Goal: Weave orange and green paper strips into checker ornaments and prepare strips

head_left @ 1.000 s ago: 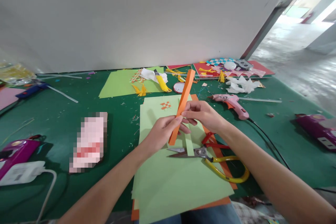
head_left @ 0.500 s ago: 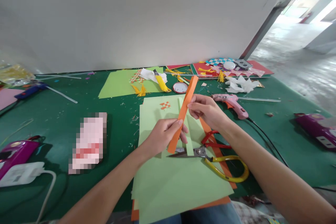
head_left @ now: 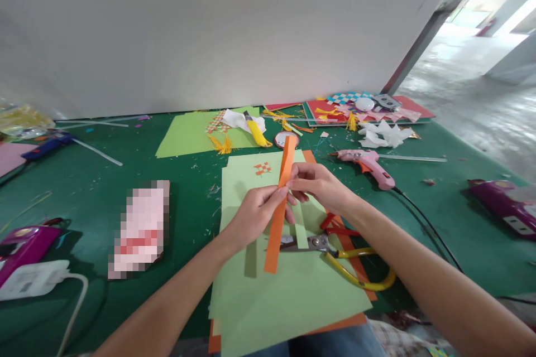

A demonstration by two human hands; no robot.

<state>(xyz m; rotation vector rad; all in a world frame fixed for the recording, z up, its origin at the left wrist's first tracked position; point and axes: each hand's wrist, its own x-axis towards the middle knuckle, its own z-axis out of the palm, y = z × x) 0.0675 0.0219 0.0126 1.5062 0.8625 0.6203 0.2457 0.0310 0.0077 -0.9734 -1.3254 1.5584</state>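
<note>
An orange paper strip stands nearly upright above the green paper sheets, pinched near its middle by the fingers of the left hand and right hand. Scissors lie just beside; a glue gun rests on the green surface.

Both bare forearms reach in from the bottom edge and converge mid-frame, left arm from lower left, right arm from lower right, wrists roughly straight. Left hand is palm-side turned inward, thumb and fingertips pinched together at its upper right, remaining fingers curled loosely. Right hand sits just beside and slightly above it, back of hand up, thumb and forefinger pinched toward the left hand's tips, other fingers folded under; the two hands' fingertips nearly touch.
</note>
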